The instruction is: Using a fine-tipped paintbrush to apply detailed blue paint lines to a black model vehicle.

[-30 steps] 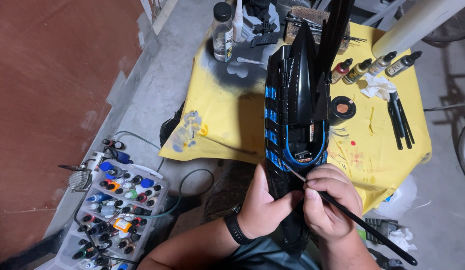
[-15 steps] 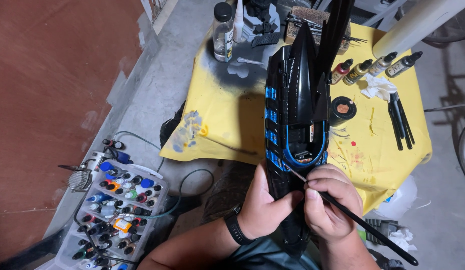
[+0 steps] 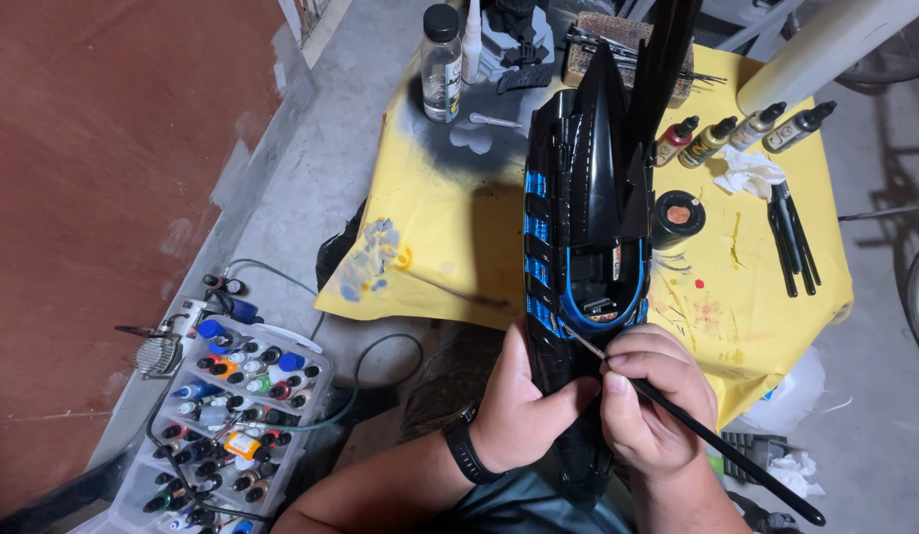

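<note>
**Desk:** Head camera, looking down. What has changed over the last second?

**Photographer:** Almost nothing. The long glossy black model hull with bright blue trim (image 3: pixel 588 237) lies where it lay, its near end over the person's lap and its pointed far end on the bench draped in yellow cloth (image 3: pixel 449 237). The left hand (image 3: pixel 524 405) is closed around the hull's near end as before. The right hand (image 3: pixel 652 396) remains pinched shut on the thin black-handled paintbrush (image 3: pixel 716 435), its tip resting at the blue edge band. I judge the fine edging is simply going on, slow and steady, with no new stroke begun.

**Desk:** And the packages and labels?

**Photographer:** At the bench's far left stands a clear bottle with a black cap and a pale label (image 3: pixel 441 64), a slim white nozzle bottle just beside it. Four small dropper bottles with dark tips (image 3: pixel 741 133) lie in a row at the far right, labels too small to make out. Near the hull sits a round black lid with a rusty-brown centre (image 3: pixel 679 215), with a crumpled white tissue (image 3: pixel 748 170) beyond it. Down on the floor to the left, a clear plastic box packed with little paint bottles in many cap colours (image 3: pixel 237 415) stands open.
</note>
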